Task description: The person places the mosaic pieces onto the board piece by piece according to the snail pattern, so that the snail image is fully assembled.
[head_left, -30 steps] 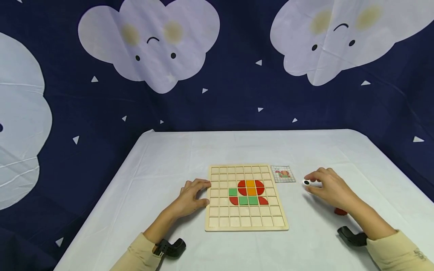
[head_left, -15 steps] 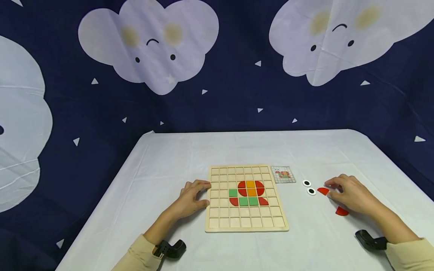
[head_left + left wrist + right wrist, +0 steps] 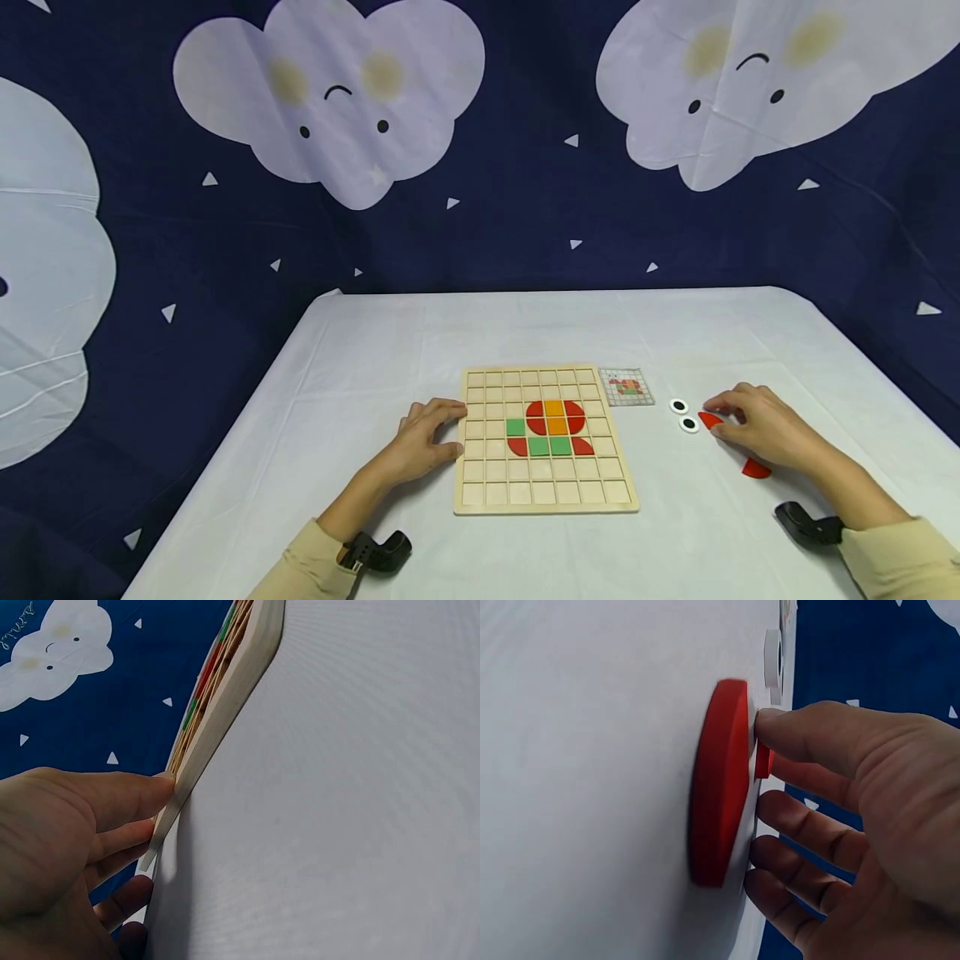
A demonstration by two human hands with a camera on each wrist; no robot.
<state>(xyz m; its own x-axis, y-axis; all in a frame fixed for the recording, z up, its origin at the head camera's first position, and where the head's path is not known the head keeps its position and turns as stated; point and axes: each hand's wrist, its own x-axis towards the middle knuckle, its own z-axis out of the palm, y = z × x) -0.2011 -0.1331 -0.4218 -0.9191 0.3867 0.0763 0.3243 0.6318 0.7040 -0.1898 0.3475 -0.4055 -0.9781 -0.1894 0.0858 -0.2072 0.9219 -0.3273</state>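
My right hand [image 3: 765,423] pinches a red quarter-circle piece [image 3: 709,419] between thumb and forefinger, low over the white tabletop. In the right wrist view that piece [image 3: 763,761] is partly hidden behind the thumb. A second red quarter-circle piece [image 3: 756,468] lies just below the hand. My left hand [image 3: 422,442] rests thumb and fingertips along the left edge of the wooden grid board [image 3: 498,492]. Set in the board are red curved pieces [image 3: 534,417], orange squares [image 3: 555,415] and green squares [image 3: 538,446].
Two white discs with black dots [image 3: 688,424] lie left of the right hand. A small printed pattern card [image 3: 628,387] sits against the board's upper right corner. A dark blue cloth with clouds [image 3: 517,208] hangs behind the table.
My right hand let go of a white eye disc, moved right to the red quarter-circle piece, then shifted slightly left with it. The left hand stayed at the board.
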